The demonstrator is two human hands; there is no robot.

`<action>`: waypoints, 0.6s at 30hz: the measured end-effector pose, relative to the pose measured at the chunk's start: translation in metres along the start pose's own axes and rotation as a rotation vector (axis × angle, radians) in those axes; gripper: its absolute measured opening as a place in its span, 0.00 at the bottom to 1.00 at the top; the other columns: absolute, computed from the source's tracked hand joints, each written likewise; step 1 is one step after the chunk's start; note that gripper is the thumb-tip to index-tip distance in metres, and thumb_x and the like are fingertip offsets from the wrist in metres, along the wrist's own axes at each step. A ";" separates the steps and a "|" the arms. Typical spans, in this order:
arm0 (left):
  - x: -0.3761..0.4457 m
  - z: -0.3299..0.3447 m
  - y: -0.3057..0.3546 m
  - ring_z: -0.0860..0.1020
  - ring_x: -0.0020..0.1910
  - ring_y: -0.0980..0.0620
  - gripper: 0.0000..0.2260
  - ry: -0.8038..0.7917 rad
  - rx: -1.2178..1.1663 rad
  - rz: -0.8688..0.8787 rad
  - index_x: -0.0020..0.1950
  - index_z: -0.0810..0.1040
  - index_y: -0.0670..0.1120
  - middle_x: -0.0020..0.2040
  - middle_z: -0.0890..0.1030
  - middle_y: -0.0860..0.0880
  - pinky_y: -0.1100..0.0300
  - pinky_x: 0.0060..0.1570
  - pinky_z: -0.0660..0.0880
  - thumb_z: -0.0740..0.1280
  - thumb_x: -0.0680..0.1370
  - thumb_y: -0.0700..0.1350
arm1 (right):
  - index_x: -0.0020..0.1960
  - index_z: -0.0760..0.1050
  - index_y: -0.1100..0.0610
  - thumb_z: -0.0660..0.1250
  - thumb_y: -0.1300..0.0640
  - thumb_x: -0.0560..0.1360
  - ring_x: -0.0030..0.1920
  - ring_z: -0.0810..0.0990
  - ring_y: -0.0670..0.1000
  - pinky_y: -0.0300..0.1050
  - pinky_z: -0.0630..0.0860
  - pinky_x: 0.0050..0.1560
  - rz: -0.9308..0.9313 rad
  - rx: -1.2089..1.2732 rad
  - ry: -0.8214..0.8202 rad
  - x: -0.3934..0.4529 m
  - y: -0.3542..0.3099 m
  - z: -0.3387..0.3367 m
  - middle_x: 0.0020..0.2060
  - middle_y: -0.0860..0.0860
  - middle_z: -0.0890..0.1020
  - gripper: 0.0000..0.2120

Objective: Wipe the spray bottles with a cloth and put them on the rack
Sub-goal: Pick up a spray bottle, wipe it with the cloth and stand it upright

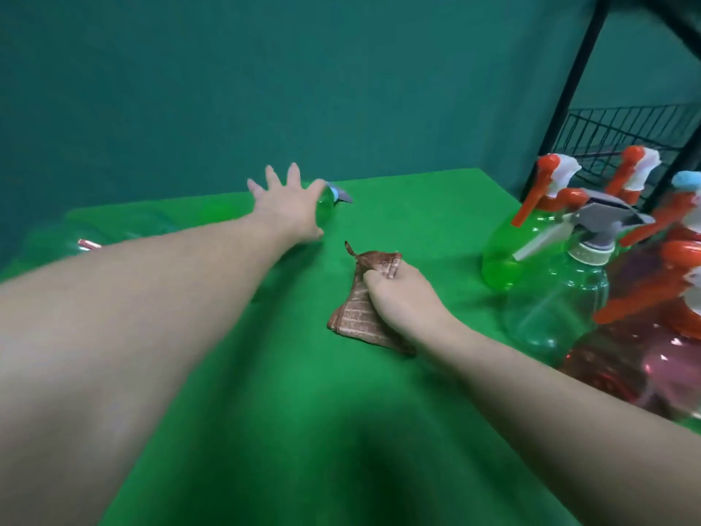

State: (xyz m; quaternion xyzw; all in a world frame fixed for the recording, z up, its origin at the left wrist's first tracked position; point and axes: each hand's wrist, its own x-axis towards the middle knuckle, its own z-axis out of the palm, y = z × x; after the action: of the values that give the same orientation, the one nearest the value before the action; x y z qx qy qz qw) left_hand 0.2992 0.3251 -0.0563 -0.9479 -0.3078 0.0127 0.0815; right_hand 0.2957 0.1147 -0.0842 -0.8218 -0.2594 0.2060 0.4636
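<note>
My left hand (285, 205) is stretched far across the table with fingers spread, over a green spray bottle (326, 205) that lies on its side with a grey and blue trigger head. Whether the hand touches it I cannot tell. My right hand (398, 294) grips a brown cloth (354, 315) that rests on the green table (265, 373). Several spray bottles stand at the right: a green one with a red and white trigger (510, 248), a clear green one with a grey trigger (561, 301) and a pink one (626, 366).
A black wire rack (622, 127) stands at the back right behind the bottles. More green bottles (95, 237) lie on their sides at the far left, partly hidden by my left arm. A teal backdrop rises behind the table.
</note>
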 end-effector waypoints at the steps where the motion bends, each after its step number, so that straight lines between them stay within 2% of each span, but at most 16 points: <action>1: 0.007 0.000 0.000 0.53 0.80 0.29 0.39 0.001 -0.025 -0.007 0.82 0.54 0.57 0.82 0.53 0.38 0.28 0.76 0.52 0.72 0.77 0.58 | 0.41 0.70 0.53 0.58 0.54 0.81 0.43 0.78 0.55 0.44 0.71 0.43 -0.007 0.003 -0.003 0.003 0.001 0.001 0.39 0.52 0.79 0.10; 4: 0.020 0.003 0.001 0.66 0.71 0.32 0.39 0.032 -0.106 -0.019 0.81 0.57 0.54 0.74 0.64 0.39 0.34 0.71 0.66 0.75 0.76 0.52 | 0.41 0.70 0.52 0.59 0.54 0.81 0.41 0.77 0.53 0.43 0.70 0.41 -0.013 0.030 0.007 0.007 0.003 -0.001 0.39 0.51 0.78 0.09; 6: 0.020 0.004 0.000 0.68 0.65 0.35 0.37 0.055 -0.143 -0.037 0.80 0.60 0.51 0.71 0.63 0.42 0.42 0.57 0.74 0.75 0.76 0.48 | 0.42 0.71 0.52 0.59 0.54 0.81 0.40 0.76 0.52 0.42 0.70 0.40 -0.013 0.044 0.025 0.008 0.004 -0.003 0.39 0.50 0.78 0.09; 8: 0.015 0.003 0.001 0.68 0.63 0.36 0.33 0.047 -0.138 -0.058 0.77 0.64 0.47 0.69 0.62 0.43 0.48 0.47 0.71 0.76 0.75 0.47 | 0.42 0.70 0.52 0.59 0.54 0.81 0.40 0.75 0.51 0.42 0.69 0.39 -0.010 0.047 0.041 0.007 0.006 -0.007 0.39 0.50 0.78 0.09; 12: -0.008 -0.004 0.003 0.68 0.66 0.35 0.38 -0.004 -0.081 -0.047 0.76 0.62 0.49 0.72 0.60 0.42 0.48 0.45 0.71 0.79 0.73 0.50 | 0.43 0.71 0.52 0.59 0.54 0.81 0.42 0.76 0.53 0.44 0.71 0.43 0.013 0.022 0.045 -0.002 0.004 -0.013 0.40 0.52 0.79 0.08; 15: -0.034 -0.012 0.002 0.68 0.70 0.35 0.44 -0.078 -0.064 -0.039 0.80 0.56 0.51 0.78 0.56 0.41 0.47 0.50 0.74 0.80 0.72 0.51 | 0.42 0.69 0.52 0.59 0.55 0.81 0.41 0.74 0.54 0.44 0.68 0.41 0.026 0.004 0.058 -0.013 0.000 -0.018 0.39 0.52 0.77 0.09; 17: -0.054 -0.016 0.002 0.72 0.68 0.36 0.46 -0.113 -0.045 -0.020 0.80 0.54 0.50 0.77 0.59 0.40 0.47 0.52 0.75 0.80 0.72 0.51 | 0.42 0.69 0.53 0.59 0.55 0.81 0.42 0.75 0.54 0.43 0.68 0.40 0.037 -0.009 0.058 -0.024 -0.002 -0.021 0.39 0.51 0.77 0.09; 18: -0.064 -0.018 0.002 0.74 0.64 0.37 0.45 -0.121 -0.041 -0.008 0.79 0.54 0.49 0.75 0.63 0.40 0.48 0.50 0.76 0.80 0.72 0.51 | 0.41 0.69 0.53 0.59 0.55 0.81 0.42 0.75 0.54 0.44 0.68 0.40 0.050 -0.015 0.057 -0.031 -0.003 -0.022 0.39 0.51 0.78 0.10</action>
State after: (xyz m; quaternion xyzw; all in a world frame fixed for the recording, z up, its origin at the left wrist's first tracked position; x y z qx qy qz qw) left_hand 0.2500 0.2831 -0.0410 -0.9455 -0.3164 0.0634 0.0430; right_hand 0.2834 0.0824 -0.0681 -0.8370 -0.2270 0.1920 0.4593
